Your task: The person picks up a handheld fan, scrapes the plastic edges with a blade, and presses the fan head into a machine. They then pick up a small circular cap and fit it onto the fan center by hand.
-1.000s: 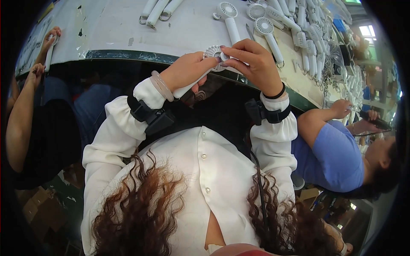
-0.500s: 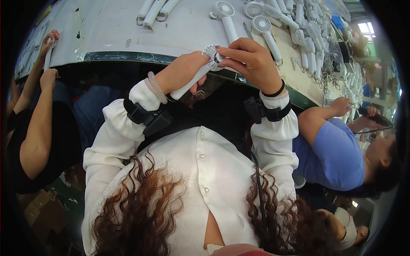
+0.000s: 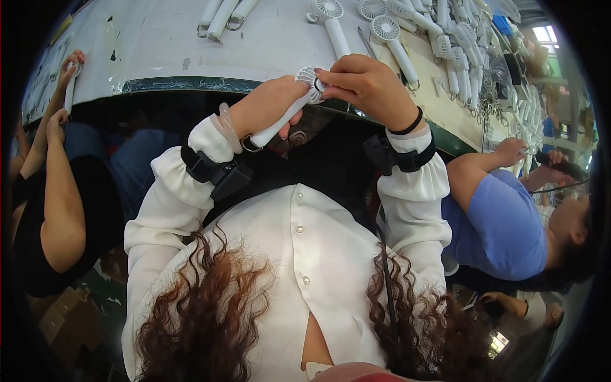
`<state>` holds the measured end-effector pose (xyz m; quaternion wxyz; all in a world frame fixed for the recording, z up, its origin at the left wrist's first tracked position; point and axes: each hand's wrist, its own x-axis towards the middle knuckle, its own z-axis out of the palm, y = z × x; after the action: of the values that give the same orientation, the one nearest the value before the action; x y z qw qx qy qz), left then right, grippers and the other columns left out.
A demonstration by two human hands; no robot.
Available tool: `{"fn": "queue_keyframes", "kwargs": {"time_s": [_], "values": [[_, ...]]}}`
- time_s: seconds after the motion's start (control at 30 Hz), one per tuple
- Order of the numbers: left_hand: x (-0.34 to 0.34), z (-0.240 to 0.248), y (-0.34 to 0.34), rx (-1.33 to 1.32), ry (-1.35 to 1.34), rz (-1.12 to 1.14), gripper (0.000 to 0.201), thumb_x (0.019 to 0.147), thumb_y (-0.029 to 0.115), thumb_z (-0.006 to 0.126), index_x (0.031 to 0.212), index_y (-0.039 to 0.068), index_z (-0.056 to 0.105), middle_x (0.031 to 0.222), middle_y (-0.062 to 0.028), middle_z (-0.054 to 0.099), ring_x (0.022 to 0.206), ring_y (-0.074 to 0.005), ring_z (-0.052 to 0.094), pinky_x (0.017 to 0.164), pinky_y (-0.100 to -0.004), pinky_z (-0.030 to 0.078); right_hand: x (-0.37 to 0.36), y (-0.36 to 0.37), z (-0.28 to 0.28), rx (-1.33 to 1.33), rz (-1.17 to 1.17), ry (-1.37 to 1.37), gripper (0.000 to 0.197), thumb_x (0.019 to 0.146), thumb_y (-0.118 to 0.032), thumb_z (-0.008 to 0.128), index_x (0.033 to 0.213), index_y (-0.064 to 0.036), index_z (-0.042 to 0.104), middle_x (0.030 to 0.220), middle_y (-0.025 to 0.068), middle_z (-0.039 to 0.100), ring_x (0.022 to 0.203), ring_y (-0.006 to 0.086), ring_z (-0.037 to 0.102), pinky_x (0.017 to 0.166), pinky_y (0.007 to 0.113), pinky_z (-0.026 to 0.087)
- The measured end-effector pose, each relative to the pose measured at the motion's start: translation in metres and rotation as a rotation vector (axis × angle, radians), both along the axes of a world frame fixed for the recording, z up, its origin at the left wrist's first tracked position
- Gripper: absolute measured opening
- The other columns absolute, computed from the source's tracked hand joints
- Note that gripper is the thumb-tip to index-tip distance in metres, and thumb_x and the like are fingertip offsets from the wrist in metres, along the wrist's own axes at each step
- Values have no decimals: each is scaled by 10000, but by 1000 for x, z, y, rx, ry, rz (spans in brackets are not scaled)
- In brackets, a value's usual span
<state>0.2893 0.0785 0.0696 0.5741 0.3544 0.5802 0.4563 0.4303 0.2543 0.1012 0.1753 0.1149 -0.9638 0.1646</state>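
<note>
A white handheld fan (image 3: 278, 127) is held at the table's near edge, its round slatted head up and its handle slanting down to the left, with a metal ring at the handle's end. My left hand (image 3: 270, 106) is closed around the fan near its neck. Thumb and fingers of my right hand (image 3: 363, 88) pinch at the fan head's right side; the exact part between the fingertips is partly hidden. Just beyond my hands, another white fan (image 3: 334, 28) lies on the table, with one more fan (image 3: 393, 48) to its right.
White handles with rings (image 3: 219, 19) lie at the table's (image 3: 172, 44) far side. A pile of white fans (image 3: 461, 51) covers the right part. A thin pointed tool (image 3: 367, 42) lies between fans. Co-workers sit close on both sides, the right one in a blue shirt (image 3: 509, 226).
Both my hands and the fan have shifted slightly left, the grip staying the same. The left co-worker's lower hand has moved a little away from the fan there.
</note>
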Motion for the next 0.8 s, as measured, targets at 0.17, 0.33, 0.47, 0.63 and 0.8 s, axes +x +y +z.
{"fn": "queue_keyframes", "kwargs": {"time_s": [0.17, 0.33, 0.47, 0.63, 0.8], "values": [[-1, -4, 1, -12, -47, -44, 378, 1007, 328, 311, 958, 13, 513, 668, -53, 555, 440, -132, 523, 442, -249, 439, 1, 2, 0, -127, -20, -52, 264, 767, -192, 749, 1005, -79, 723, 850, 67, 630, 730, 239, 598, 632, 321, 492], [4, 3, 4, -81, -43, -20, 383, 1022, 363, 327, 1006, 29, 513, 647, -40, 545, 425, -120, 508, 423, -228, 423, -1, 4, -2, -115, 2, -61, 277, 767, -165, 756, 1024, -68, 723, 862, 86, 628, 713, 238, 587, 619, 311, 476], [5, 4, 5, -118, 8, -1, 392, 1020, 377, 346, 1013, 28, 524, 643, -38, 546, 418, -117, 508, 415, -226, 418, -2, 6, -2, -138, 14, -80, 272, 775, -160, 754, 1032, -77, 726, 866, 77, 631, 719, 219, 591, 618, 296, 475], [1, 4, 4, -124, -9, -16, 394, 1019, 378, 349, 1013, 25, 524, 635, -39, 543, 411, -118, 506, 413, -227, 421, 0, 7, -7, -348, -29, -145, 258, 791, -118, 745, 1046, -86, 727, 883, 57, 633, 742, 178, 598, 630, 264, 474], [-1, 5, 3, -119, -18, -36, 382, 1017, 362, 350, 982, 19, 514, 629, -43, 539, 407, -122, 504, 412, -226, 423, 4, 7, -13, -427, -40, -162, 260, 798, -63, 733, 1057, -92, 727, 905, 45, 627, 760, 156, 601, 642, 252, 479]]}}
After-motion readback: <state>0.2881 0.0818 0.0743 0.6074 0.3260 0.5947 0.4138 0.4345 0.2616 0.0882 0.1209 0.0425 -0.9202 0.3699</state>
